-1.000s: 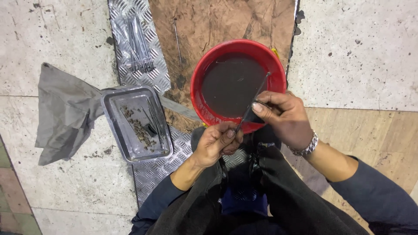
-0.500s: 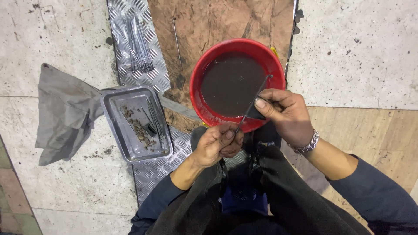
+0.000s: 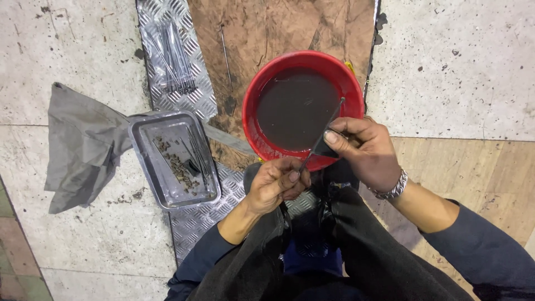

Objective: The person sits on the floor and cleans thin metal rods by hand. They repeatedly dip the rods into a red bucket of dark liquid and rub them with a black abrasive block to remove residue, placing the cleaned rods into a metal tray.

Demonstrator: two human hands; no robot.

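Observation:
A thin metal rod (image 3: 326, 131) slants from my left hand (image 3: 277, 183) up over a red bowl (image 3: 252, 103) of dark liquid. My left hand pinches the rod's lower end. Higher up the rod, my right hand (image 3: 363, 151) grips it through a small dark pad, thumb pressed on top. The rod's tip sits above the bowl's right side. A metal bracelet is on my right wrist.
A shallow metal tray (image 3: 142, 139) with small dark bits and thin rods lies at left on a grey cloth (image 3: 81, 145). A bundle of thin rods (image 3: 175, 58) rests on a checker plate. A brown board (image 3: 278, 28) lies under the bowl. My dark-trousered knees are below.
My right hand has shifted slightly along the rod. The left hand and the bowl have stayed in place.

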